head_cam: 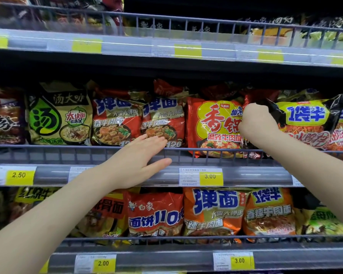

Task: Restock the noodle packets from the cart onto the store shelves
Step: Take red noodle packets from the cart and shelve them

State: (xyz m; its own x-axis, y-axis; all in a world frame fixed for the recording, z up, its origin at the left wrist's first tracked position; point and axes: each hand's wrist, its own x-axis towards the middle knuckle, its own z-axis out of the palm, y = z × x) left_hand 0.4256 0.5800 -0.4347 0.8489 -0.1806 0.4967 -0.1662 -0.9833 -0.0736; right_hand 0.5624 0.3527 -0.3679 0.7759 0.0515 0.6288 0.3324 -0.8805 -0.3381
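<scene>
Head view, middle shelf (166, 153), centre of frame. Right hand (255, 120) is sitting at centre right, fingers curled and pinching the left edge of a dark packet (303, 119), which is standing in the row between the red packet (214, 125) and the shelf's right end. Left hand (145, 155) is lying flat at centre, fingers straight and together, fingertips touching the lower front of a beef packet (160, 119) just above the wire rail (67, 153); it is holding nothing. The cart is not in view.

Judgement: the step in hand is seating the dark packet upright in its slot. To do it well:
- keep the pinch on the sealed edge, not the body, so the noodles are not crushed;
- push the packet back until its base drops behind the rail;
- use the flat left hand to brace the neighbours so the row is not toppling;
- face the label forward, in line with the price tag (210, 176).

Risk: the red packet is overhanging the rail and may slide out.
</scene>
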